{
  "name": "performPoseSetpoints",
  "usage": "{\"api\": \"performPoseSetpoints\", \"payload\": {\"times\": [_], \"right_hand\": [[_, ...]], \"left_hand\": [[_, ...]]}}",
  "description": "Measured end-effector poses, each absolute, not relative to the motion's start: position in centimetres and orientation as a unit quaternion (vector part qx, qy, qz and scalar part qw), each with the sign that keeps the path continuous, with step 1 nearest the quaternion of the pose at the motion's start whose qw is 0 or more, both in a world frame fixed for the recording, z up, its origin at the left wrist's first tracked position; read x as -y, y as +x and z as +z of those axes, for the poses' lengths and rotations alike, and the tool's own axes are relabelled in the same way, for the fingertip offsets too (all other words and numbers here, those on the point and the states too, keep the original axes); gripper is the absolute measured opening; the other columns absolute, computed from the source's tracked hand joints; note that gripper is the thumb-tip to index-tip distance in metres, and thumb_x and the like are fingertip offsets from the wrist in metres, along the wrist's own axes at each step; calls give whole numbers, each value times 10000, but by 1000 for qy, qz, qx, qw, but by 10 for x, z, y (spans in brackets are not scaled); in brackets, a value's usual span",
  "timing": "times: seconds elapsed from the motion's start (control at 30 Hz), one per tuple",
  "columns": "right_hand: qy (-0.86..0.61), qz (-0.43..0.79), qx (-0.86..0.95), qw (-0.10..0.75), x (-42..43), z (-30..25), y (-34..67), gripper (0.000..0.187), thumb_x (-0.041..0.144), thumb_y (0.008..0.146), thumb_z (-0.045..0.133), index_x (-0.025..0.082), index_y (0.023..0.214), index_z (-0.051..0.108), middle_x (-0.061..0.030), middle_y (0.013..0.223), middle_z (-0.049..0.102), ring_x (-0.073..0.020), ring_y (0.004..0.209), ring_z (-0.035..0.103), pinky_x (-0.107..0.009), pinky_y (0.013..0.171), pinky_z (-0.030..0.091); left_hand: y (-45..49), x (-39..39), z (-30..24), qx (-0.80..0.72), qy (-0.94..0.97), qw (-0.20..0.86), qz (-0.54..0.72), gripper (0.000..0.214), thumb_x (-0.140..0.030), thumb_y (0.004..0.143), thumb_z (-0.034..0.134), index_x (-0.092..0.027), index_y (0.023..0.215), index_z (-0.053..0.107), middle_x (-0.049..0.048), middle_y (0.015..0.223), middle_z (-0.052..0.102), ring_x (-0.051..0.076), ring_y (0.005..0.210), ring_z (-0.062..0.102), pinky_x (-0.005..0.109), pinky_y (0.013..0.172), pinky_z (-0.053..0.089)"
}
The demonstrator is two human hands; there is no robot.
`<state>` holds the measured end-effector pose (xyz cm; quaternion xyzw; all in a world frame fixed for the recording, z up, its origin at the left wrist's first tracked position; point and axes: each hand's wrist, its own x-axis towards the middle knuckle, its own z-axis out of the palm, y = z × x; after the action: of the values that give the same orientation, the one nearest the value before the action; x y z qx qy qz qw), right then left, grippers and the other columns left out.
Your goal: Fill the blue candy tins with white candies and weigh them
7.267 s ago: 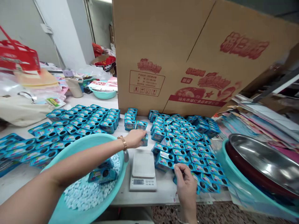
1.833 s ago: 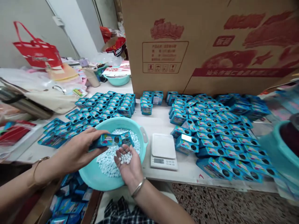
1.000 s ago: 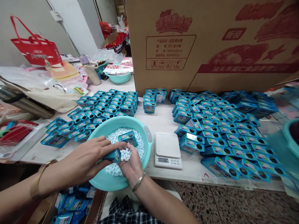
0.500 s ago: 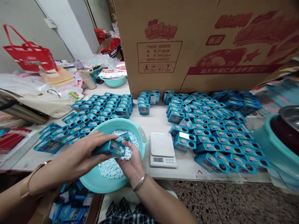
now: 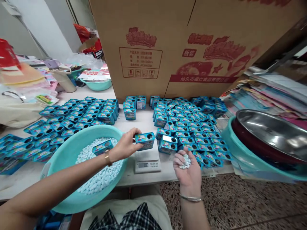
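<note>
My left hand [image 5: 128, 143] grips a small blue candy box [image 5: 145, 142] by its end, on or just above the white digital scale [image 5: 147, 166]; contact is hard to tell. The box has a dark round hole in its top. To the right of the scale, my right hand [image 5: 188, 171] is cupped palm up around a small heap of pale candies [image 5: 185, 162]. Under my left forearm stands a turquoise basin [image 5: 61, 191], holding many pale candies [image 5: 100, 177]. Another blue box [image 5: 102, 147] rests on those candies.
Rows of blue boxes [image 5: 183, 129] stand right of the scale, and more boxes [image 5: 79, 111] stand to the left. A large cardboard carton [image 5: 144, 19] walls off the back. Stacked basins with a steel bowl [image 5: 275, 131] sit at the right edge.
My left hand has carried a box from over the basin to the scale. My right hand has moved right, away from the basin, with candies in it. The view has shifted right.
</note>
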<state>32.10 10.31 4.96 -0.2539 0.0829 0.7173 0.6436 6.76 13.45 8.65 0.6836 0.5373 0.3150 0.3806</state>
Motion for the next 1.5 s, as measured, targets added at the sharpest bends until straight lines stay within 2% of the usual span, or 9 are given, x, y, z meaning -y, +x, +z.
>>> {"api": "performPoseSetpoints", "payload": {"times": [0.13, 0.2, 0.33, 0.4, 0.67, 1.0, 1.2, 1.33, 1.5], "right_hand": [[-268, 691, -76, 667, -97, 31, 359, 98, 161, 860, 478, 194, 840, 567, 51, 628, 471, -44, 444, 402, -144, 382, 322], [-262, 692, -68, 669, -97, 24, 368, 71, 134, 820, 522, 191, 847, 555, 59, 630, 461, -48, 448, 399, -148, 387, 330], [-244, 682, -75, 685, -100, 18, 379, 183, 126, 761, 567, 169, 939, 558, 43, 694, 491, -57, 507, 442, -155, 430, 396], [-247, 670, -81, 695, -101, 17, 383, 254, 127, 752, 571, 163, 1003, 551, 31, 731, 514, -70, 572, 493, -167, 477, 448], [-244, 694, -27, 677, -107, 34, 379, 115, 139, 851, 523, 170, 962, 526, 55, 681, 479, -54, 458, 413, -153, 372, 349], [-266, 708, 57, 652, -144, 55, 333, 73, 243, 894, 545, 187, 939, 557, 89, 580, 403, -44, 401, 361, -149, 335, 262], [-285, 698, 102, 649, -166, 71, 289, 157, 282, 950, 445, 194, 901, 564, 93, 559, 371, -37, 372, 316, -146, 327, 224], [-291, 686, 106, 659, -179, 76, 265, 183, 282, 959, 421, 192, 895, 566, 96, 553, 371, -35, 369, 306, -143, 332, 215], [-266, 704, 43, 657, -191, 73, 250, 154, 262, 940, 449, 191, 833, 534, 106, 536, 356, -35, 391, 324, -133, 380, 281]], "left_hand": [[81, -147, 47, -551, 723, 330, 253, 270, -257, 790, 608, -188, 1031, 510, 48, 956, 603, 204, 864, 595, 377, 803, 525], [82, -146, 43, -548, 751, 298, 216, 421, -261, 773, 638, -168, 1153, 484, 108, 1096, 588, 262, 1005, 588, 441, 892, 504], [68, -135, 69, -520, 796, 225, 212, 1040, -402, 728, 736, -154, 1487, 70, 229, 1506, 253, 367, 1398, 275, 541, 1122, 310], [55, -129, 88, -529, 791, 194, 241, 1092, -466, 769, 697, -194, 1504, -64, 204, 1548, 188, 349, 1427, 228, 541, 1151, 267], [-6, -114, 94, -605, 725, 251, 214, 776, -512, 820, 632, -291, 1466, 261, 89, 1479, 408, 309, 1330, 423, 486, 1088, 402], [22, -122, 85, -535, 771, 283, 198, 685, -468, 861, 600, -269, 1443, 301, 93, 1468, 424, 273, 1327, 429, 450, 1100, 388], [62, -134, 77, -475, 805, 282, 214, 716, -340, 838, 643, -228, 1444, 278, 134, 1428, 437, 279, 1303, 430, 474, 1072, 399], [83, -145, 74, -477, 795, 273, 257, 587, -310, 801, 685, -195, 1322, 442, 126, 1269, 560, 279, 1174, 518, 460, 994, 444], [100, -154, 84, -474, 768, 276, 332, 180, -270, 855, 625, -195, 1019, 618, 38, 951, 652, 190, 909, 600, 332, 817, 489]]}}
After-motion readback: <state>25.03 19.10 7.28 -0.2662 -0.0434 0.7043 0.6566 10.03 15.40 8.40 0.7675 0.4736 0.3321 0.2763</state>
